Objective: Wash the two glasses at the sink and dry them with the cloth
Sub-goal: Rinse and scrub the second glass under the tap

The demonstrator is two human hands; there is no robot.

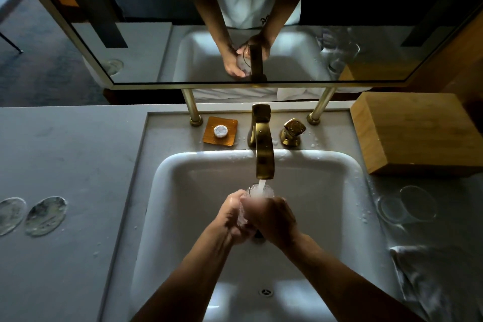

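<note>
Holding one glass point(257, 192) upright over the middle of the sink point(170, 178), mouth facing up and slightly toward the tap, long axis running near vertical. Left hand point(230, 217) curling round the left side of the tumbler, right hand point(271, 217) wrapping the right side and front, both gripping it, fingers overlapping so that only the rim and a strip of faceted wall are showing. Receiving water straight into the open mouth from the faucet point(264, 149), the stream landing inside the rim and frothing white.

Standing apart on the counter point(73, 154) to the right of the basin: second glass point(410, 206), clear, round-rimmed, upright, mouth up, with droplets scattered beside it. Lying just nearer the camera than that glass: cloth point(433, 277), pale, crumpled, soft folds, one edge reaching toward the basin corner.

Noting materials: basin white, glazed, rectangular with rounded corners, round drain point(265, 292) near the front. Tap brushed gold, squared, arching spout; matching handle point(292, 131) to its right. Amber square dish point(220, 129) left of the tap, carrying a small white wrapped soap point(219, 131). Pale wooden box point(413, 133) sitting at the right rear corner. Two oval translucent coasters point(31, 215) lying on the grey matte counter far left. Gold-framed mirror point(183, 34) behind, reflecting the hands and basin.
</note>
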